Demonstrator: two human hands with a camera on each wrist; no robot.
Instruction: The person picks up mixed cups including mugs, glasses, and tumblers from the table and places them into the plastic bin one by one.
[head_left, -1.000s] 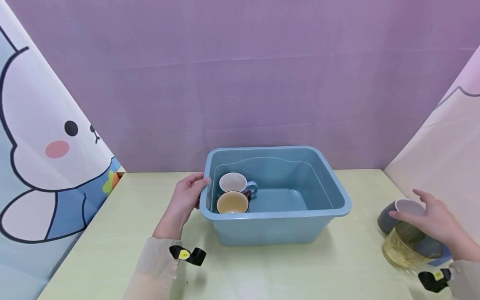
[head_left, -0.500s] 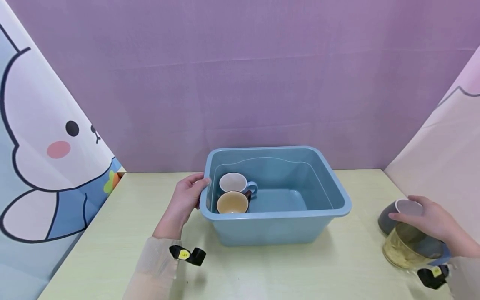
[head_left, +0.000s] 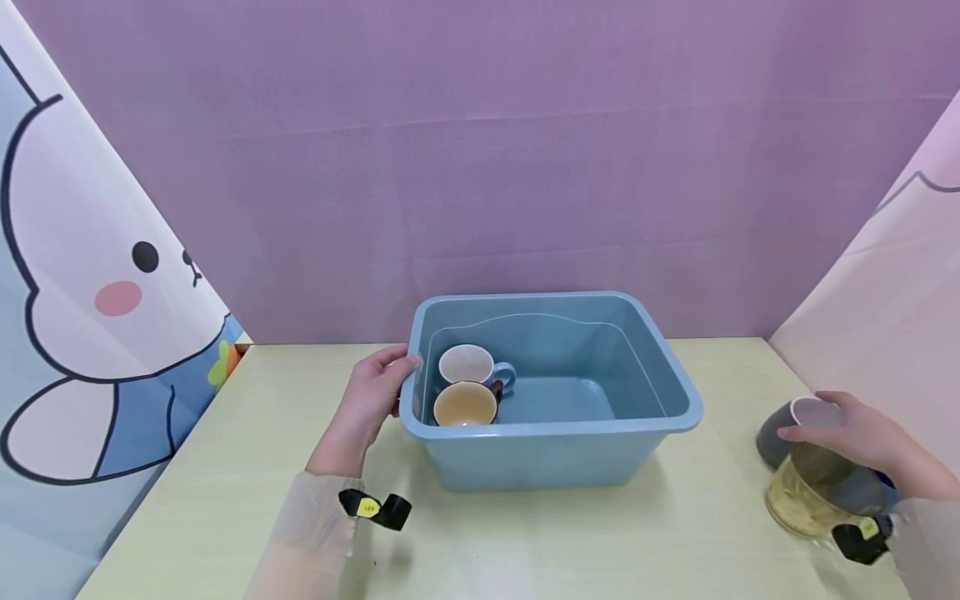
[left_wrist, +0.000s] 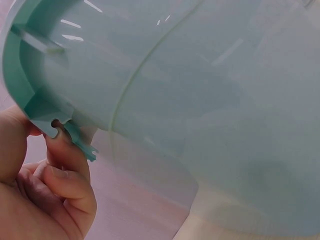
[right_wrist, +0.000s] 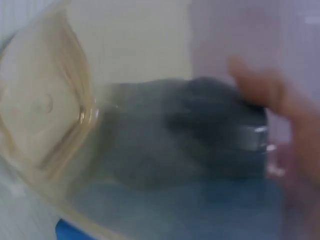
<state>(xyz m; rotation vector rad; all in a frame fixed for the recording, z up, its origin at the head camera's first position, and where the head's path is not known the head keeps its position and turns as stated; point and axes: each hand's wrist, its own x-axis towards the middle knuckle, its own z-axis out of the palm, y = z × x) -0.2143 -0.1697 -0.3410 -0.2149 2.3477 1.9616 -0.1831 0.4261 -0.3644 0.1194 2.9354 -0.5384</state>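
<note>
Fingers of the right hand (head_left: 873, 435) have come down since the earliest frame, from spread and raised above a dark grey, round cup with a white inside (head_left: 772, 446) to closed about its rim. The sleeve and wrist on that side have shifted slightly too, while the left hand (head_left: 372, 383) and the light blue, rectangular plastic tub (head_left: 551, 458) match the earlier frames.

The right hand now grips the grey cup, thumb across its near side and fingers over the far side of the rim; the right wrist view is blurred, so the exact contact of each finger cannot be told. The cup is at the person's right, well apart from the tub. Just nearer the person stands a see-through, yellowish glass vessel with a wide mouth (head_left: 798, 498), partly under the hand; whether it touches the cup cannot be told. Something blue (head_left: 889, 492), mostly hidden, shows beside the glass.

The left hand pinches the left end of the tub's rim between thumb and fingers. Inside the tub, near that end, are a light blue mug with a white inside (head_left: 467, 365) and, nearer the person, a mug with a cream inside and dark brown handle (head_left: 465, 404). The tub rests on a pale wooden table (head_left: 525, 537), with a plain purple cloth (head_left: 480, 167) behind it
</note>
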